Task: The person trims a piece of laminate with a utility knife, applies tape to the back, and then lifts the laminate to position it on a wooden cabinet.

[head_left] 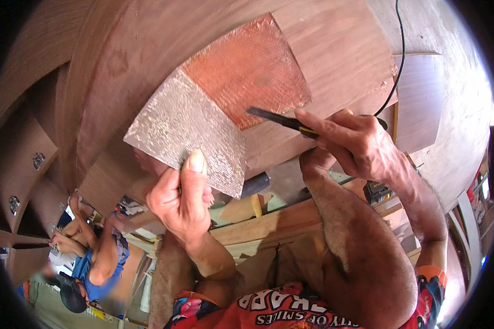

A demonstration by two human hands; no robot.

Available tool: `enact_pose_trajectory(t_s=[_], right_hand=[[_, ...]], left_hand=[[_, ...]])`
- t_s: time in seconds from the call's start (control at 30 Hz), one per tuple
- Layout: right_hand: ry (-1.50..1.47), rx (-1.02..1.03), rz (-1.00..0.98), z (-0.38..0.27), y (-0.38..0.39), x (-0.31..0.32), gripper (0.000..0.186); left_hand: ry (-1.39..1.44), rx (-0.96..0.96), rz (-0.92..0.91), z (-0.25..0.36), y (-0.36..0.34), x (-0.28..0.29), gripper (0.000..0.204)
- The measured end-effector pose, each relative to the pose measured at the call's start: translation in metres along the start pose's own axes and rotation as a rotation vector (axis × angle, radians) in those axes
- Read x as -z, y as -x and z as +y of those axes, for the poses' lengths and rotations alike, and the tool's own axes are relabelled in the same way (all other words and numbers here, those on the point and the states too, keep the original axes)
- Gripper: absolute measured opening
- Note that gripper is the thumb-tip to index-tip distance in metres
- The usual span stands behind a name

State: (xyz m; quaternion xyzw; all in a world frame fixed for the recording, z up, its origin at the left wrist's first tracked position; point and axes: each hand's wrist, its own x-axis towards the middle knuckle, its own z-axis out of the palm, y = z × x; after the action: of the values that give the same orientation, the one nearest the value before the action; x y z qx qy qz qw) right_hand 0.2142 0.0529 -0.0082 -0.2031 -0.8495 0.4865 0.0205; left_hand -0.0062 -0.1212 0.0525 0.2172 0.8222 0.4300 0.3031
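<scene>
- Overhead, a curved brown wooden panel [335, 49], filling most of the view.
- Against it, a textured sheet [219, 104], silvery on its lower left half, reddish orange on its upper right half.
- Left hand [181, 200] closed on the sheet's silvery lower corner, thumb pressed flat on the face, fingers hidden behind.
- Right hand [357, 145] gripping a black-and-yellow handled tool [282, 120], dark tip touching the orange half's lower edge, right where sheet meets wood.
- Black cable [396, 71] hanging down the panel toward the right hand.
- Below, wooden battens [269, 222] and scraps.
- Lower left, another person in a blue top [101, 257], well apart.
</scene>
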Motion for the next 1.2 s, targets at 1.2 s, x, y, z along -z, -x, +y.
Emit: enact_pose_trajectory(t_s=[1.2], right_hand=[[0.039,-0.014,-0.111,-0.011,0.035,-0.012,0.062]], left_hand=[[-0.221,0.199,-0.012,0.025,0.001,0.023,0.038]])
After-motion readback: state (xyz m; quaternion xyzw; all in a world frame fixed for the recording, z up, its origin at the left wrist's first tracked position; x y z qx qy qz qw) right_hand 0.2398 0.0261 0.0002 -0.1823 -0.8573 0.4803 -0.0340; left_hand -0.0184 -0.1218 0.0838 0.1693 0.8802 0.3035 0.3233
